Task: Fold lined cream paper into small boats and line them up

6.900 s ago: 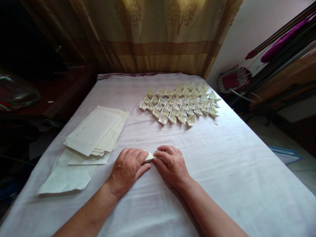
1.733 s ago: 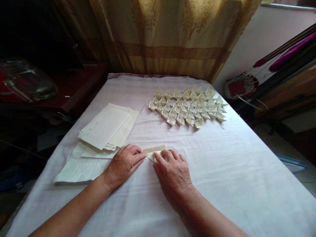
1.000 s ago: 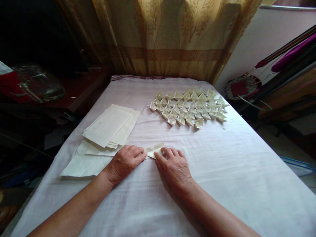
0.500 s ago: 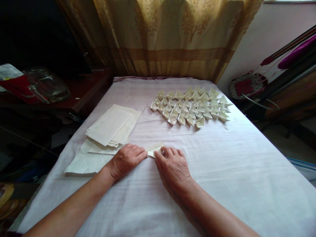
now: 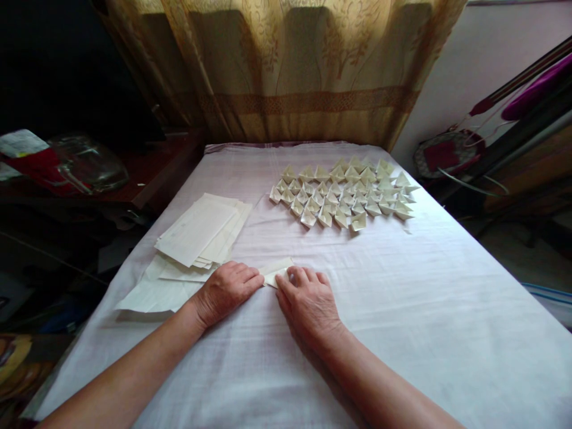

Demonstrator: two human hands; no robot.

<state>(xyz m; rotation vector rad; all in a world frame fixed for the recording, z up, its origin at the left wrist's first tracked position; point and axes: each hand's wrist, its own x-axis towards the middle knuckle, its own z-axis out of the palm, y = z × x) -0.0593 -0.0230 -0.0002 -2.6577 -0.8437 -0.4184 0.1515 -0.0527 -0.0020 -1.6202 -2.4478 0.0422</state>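
Observation:
A small folded piece of cream paper (image 5: 276, 272) lies on the white cloth between my two hands. My left hand (image 5: 232, 285) has its fingers closed together, with the fingertips at the paper's left end. Over the paper's right end, my right hand (image 5: 309, 293) curls its fingers and presses down with thumb and forefinger. The fingers hide both ends of the paper. Just left of my left hand rests a stack of loose paper sheets (image 5: 196, 229). Beyond my right hand stand many small folded paper boats (image 5: 333, 199) in close rows.
White cloth (image 5: 402, 333) covers the table. A patterned gold curtain (image 5: 286, 71) hangs behind it. At left, a glass jar (image 5: 96, 164) and a red packet (image 5: 40, 167) sit on a dark wooden cabinet (image 5: 165, 167). A round bag (image 5: 449, 154) is beyond the table's right edge.
The camera view has shifted slightly. Both hands stay at the folded paper, the right one a touch further left in the picture. The stack and the boats stand as before.

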